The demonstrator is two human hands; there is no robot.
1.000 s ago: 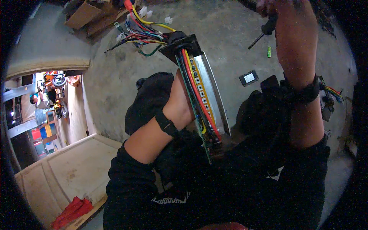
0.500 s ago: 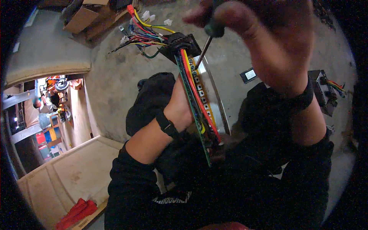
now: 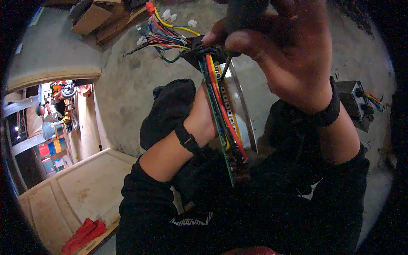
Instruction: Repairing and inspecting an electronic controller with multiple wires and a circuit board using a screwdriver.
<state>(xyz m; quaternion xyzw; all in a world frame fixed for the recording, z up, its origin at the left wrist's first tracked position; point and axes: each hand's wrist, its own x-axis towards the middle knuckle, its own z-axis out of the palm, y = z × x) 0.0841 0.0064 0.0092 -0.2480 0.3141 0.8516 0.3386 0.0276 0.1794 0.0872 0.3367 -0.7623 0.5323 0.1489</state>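
Note:
A long circuit board (image 3: 216,114) stands on edge over my lap, with red and yellow wires along it and a row of screws on a yellowish strip beside a metal plate (image 3: 243,100). Behind its left side is my left hand (image 3: 203,119), closed on the board, with the fingers hidden. My right hand (image 3: 293,59) grips the dark handle of a screwdriver (image 3: 226,69). Its thin shaft slants down to the upper part of the screw row. Past the board's far end, a bundle of coloured wires with white connectors (image 3: 168,40) fans out to the left.
On the concrete floor at right lies a dark finned box (image 3: 350,100) with coloured wires. Cardboard pieces (image 3: 91,20) are at the upper left. A pale wooden panel (image 3: 85,178) bears a red cloth (image 3: 86,234). Beyond a doorway (image 3: 55,123) at left is a cluttered area.
My right hand has come down and slightly left with the screwdriver, nearer the board's far end. The board and its wires have shifted slightly right.

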